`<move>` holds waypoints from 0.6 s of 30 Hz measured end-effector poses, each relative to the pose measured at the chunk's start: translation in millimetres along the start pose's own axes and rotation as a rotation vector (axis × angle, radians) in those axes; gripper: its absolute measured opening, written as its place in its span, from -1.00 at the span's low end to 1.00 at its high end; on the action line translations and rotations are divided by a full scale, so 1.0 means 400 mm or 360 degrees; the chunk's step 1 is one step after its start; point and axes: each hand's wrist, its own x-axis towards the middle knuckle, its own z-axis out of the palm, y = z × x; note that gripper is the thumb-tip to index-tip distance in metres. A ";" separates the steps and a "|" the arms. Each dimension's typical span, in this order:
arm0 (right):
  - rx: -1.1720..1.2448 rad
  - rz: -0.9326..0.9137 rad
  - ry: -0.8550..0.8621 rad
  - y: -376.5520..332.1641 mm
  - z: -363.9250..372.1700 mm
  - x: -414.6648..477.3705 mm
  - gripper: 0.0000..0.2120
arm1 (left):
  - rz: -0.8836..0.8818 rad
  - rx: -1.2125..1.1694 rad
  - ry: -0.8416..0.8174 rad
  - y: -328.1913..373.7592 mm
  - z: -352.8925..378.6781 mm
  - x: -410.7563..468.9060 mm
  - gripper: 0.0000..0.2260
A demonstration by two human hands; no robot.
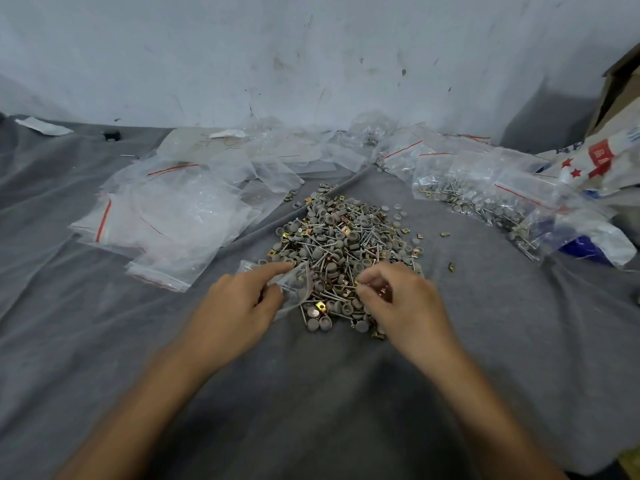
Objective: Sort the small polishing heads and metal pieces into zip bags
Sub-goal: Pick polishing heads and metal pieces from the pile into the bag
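Note:
A heap of small parts (346, 244) lies on the grey cloth (311, 393): grey round polishing heads, thin metal pins and brass square pieces. My left hand (239, 306) holds a small clear zip bag (294, 289) at the heap's near left edge, index finger stretched over the bag's mouth. A few parts show inside the bag. My right hand (401, 303) rests on the near right of the heap, fingers curled around a few small metal pieces.
Empty zip bags with red seal lines (166, 216) lie spread at the left and back. Filled bags (485, 199) lie at the right, beside a printed sack (602, 161) and a cardboard box (620, 88). A white wall stands behind.

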 end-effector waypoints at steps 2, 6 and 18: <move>-0.0136 0.0083 -0.0051 0.033 -0.016 -0.006 -0.92 | 0.0001 -0.0009 0.0000 0.001 0.000 -0.001 -0.65; -0.0383 0.0210 -0.0163 0.050 -0.013 -0.016 -0.82 | -0.0007 -0.0002 -0.0004 0.001 0.001 -0.001 -0.64; 0.0165 -0.0020 -0.0089 -0.065 0.003 -0.013 -0.91 | 0.0007 0.0030 -0.0001 0.009 -0.002 0.000 -0.65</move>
